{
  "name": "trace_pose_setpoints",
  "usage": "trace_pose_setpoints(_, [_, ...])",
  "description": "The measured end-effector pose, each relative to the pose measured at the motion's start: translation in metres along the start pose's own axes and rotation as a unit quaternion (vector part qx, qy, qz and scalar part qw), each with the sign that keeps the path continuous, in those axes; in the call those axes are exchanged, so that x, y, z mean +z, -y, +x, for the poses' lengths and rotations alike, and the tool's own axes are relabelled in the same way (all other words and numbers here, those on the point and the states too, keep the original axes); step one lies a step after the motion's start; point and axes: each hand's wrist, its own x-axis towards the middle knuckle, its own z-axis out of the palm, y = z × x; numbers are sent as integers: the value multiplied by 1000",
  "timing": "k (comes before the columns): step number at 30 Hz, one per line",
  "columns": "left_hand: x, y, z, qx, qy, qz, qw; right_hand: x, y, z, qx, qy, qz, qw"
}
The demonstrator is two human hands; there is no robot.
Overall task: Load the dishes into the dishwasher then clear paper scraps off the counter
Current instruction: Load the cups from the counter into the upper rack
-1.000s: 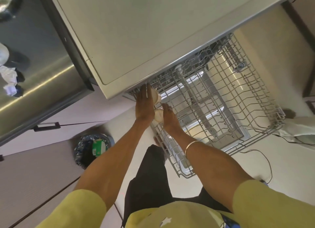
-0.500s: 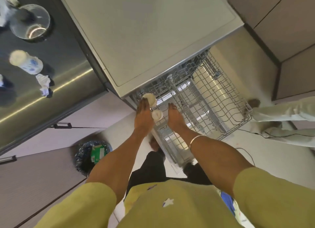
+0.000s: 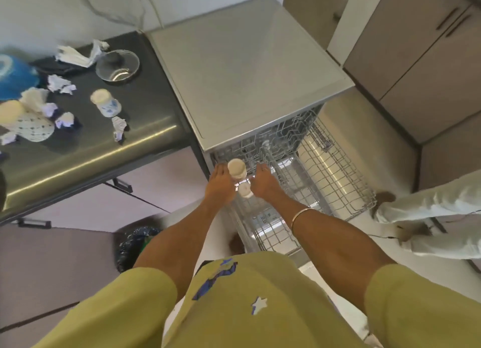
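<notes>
The dishwasher [image 3: 247, 69] stands open with its wire rack [image 3: 328, 181] pulled out. Two small white cups stand at the rack's near-left corner, one [image 3: 236, 167] behind the other [image 3: 244, 190]. My left hand [image 3: 220, 185] lies flat against their left side, fingers straight. My right hand [image 3: 265, 183] is on their right with fingers stretched onto the rack wires. Neither hand wraps a cup. On the dark steel counter [image 3: 104, 149] at left lie several crumpled paper scraps [image 3: 119, 127], a glass bowl [image 3: 117, 66] and a white-and-blue cup [image 3: 105, 104].
A blue object [image 3: 13, 77] and a patterned jar [image 3: 31, 125] sit at the counter's left end. A lined bin [image 3: 135, 246] stands on the floor below the counter. Another person's legs [image 3: 429, 217] are at the right, beside the rack. Cabinets fill the upper right.
The view has tilted up, bringing the counter with its dishes and scraps into sight. My hands have eased off the two cups, which stay standing in the rack.
</notes>
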Motion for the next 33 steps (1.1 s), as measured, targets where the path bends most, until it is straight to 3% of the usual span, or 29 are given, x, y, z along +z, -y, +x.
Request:
trace_pose_setpoints(10, [-22, 26, -80, -57, -75, -5, 996, -18, 48, -34, -114, -113, -12, 987])
trace_pose_setpoints(26, [-118, 159, -92, -150, -189, -50, 969, 6, 199, -9, -228, -87, 5, 970])
trace_pose_setpoints(33, [-181, 241, -86, -136, -278, -18, 951, 9, 295, 21, -253, -106, 6, 962])
